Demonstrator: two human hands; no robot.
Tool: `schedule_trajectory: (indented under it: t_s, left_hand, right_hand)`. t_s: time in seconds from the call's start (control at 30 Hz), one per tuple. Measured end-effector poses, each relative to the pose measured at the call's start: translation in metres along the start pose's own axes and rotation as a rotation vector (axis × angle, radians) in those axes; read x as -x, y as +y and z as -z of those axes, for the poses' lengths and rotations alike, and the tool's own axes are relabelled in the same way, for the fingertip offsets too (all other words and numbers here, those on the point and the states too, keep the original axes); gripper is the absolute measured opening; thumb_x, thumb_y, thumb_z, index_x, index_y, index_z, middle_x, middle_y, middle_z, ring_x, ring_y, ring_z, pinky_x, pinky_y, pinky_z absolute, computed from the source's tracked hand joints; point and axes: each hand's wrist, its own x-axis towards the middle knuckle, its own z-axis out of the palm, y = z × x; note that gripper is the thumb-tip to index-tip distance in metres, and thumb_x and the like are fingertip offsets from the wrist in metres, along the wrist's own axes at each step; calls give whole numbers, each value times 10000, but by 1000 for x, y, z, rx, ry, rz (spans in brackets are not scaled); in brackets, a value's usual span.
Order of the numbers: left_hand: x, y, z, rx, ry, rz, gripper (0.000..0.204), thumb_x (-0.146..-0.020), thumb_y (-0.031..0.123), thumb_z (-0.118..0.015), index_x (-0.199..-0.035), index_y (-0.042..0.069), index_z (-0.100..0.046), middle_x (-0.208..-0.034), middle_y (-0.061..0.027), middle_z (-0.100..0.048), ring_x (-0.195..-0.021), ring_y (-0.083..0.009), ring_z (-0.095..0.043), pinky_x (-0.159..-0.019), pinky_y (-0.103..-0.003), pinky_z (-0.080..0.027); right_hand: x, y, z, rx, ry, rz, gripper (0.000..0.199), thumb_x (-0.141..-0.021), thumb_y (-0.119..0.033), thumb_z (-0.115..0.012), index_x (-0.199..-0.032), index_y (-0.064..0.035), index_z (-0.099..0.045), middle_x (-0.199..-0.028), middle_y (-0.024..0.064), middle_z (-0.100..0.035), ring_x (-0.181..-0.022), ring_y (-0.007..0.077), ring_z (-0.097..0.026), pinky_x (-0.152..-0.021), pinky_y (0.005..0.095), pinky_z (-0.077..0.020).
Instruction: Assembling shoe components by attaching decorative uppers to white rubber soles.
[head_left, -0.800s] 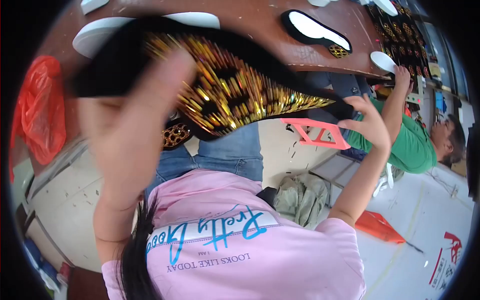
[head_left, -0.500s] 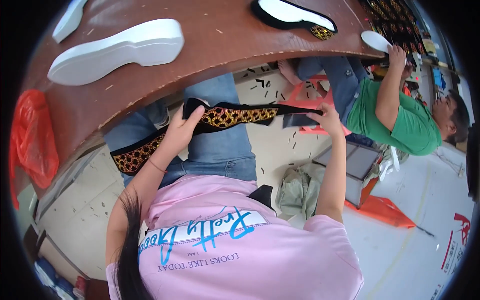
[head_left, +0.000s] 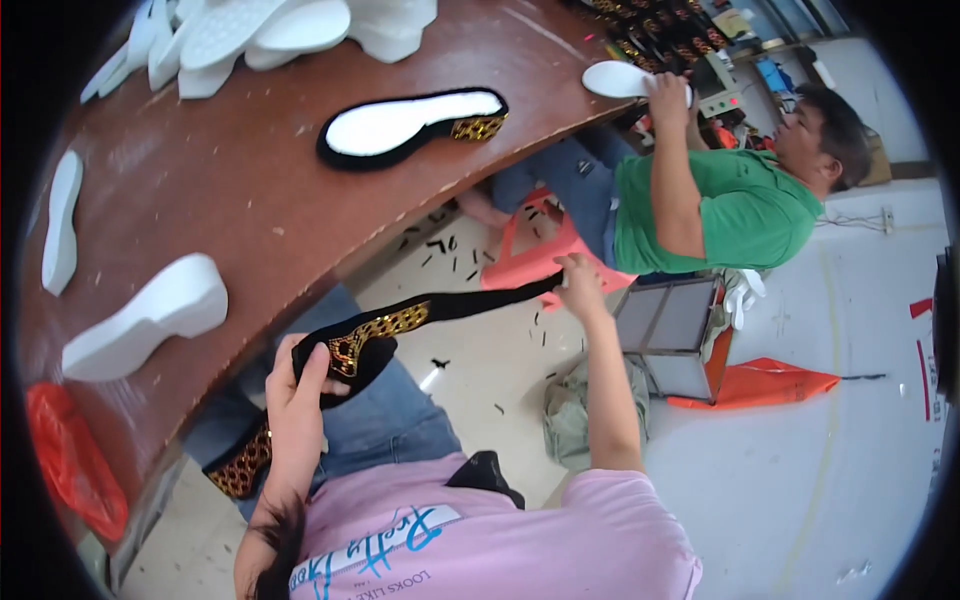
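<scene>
A long black fabric strip [head_left: 455, 302] with a gold sequin pattern stretches between my hands, above my lap. My left hand [head_left: 298, 395] is closed on its wider patterned part, thumb on top, where the cloth folds over. Past my left wrist, another patterned end [head_left: 240, 468] hangs down. My right hand [head_left: 582, 285] pinches the narrow black tip, which it holds out to the right. On the table beyond my hands lies a white wedge shoe sole [head_left: 150, 315]. Farther off is a sole with a black edge and gold patterned heel [head_left: 415, 128].
White soles [head_left: 260, 35] are heaped at the far side of the brown table [head_left: 270, 215]. A red plastic bag [head_left: 75, 460] hangs at its left edge. At right, a co-worker in green [head_left: 720, 210] holds a white sole [head_left: 618, 80] beside a pink-red stool [head_left: 540, 245]. Black scraps litter the floor.
The view has swung right, showing more of the table and co-worker. The strip's narrow end now slants up to the right. A dark flat piece beside my right hand no longer shows.
</scene>
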Motion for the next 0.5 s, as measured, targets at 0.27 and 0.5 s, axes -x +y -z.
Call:
schedule_trajectory:
  t_s: [0.27,0.5]
  left_hand:
    - [-21,76,-43,-360,-309,-459,295,-830,34,-610,-1114,-34,-575,-791,-86,-620,-608,-160,-534,-550,-279,-423]
    - [1,112,10,-617,-74,-666,187,-773,-41,-664,-946,4,-608,-875,-20,-629,-608,-103,-468,-542,-214,-404]
  right_hand:
    - [-28,-213,172,-1606,-404,533,575,-783,-202,-737,-1271,18,-528,-1309,146,-516,-1156,231,-518,-931,311,-446]
    - [-64,-291,218,-1362,-719,965,345,-644,14,-783,-966,32,-660,-840,37,-677,-723,143,-597,-726,245,-480]
